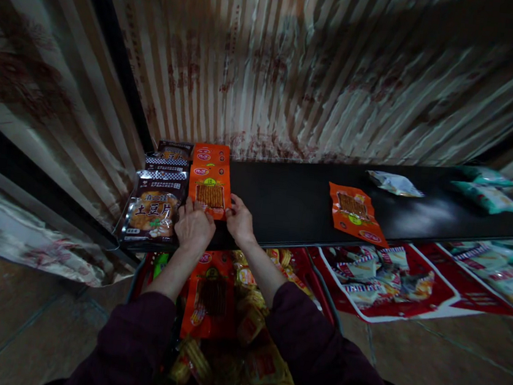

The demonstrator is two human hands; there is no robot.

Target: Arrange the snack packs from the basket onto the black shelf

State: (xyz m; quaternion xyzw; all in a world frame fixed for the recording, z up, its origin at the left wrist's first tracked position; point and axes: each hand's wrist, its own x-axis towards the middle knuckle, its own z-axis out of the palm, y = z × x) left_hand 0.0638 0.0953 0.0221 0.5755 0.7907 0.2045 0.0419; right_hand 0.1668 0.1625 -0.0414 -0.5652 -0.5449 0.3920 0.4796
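Basket (318, 301) of snack packs at 6 o'clock | left hand (194, 225), right hand (239, 218) each pinch a lower corner of orange pack (210, 190), holding it flat on shelf (292, 203), square beside dark packs (155, 206) at its 9 o'clock.

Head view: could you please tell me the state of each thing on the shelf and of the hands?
Front orange packet: flat on shelf, both hands at its near edge.
Rear orange packet: flat, behind the front one.
Dark packets: flat, overlapping in a row.
Lone orange packet: flat, askew, untouched.
Green packets: lying far right.
Left hand: on near-left corner.
Right hand: on near-right corner.
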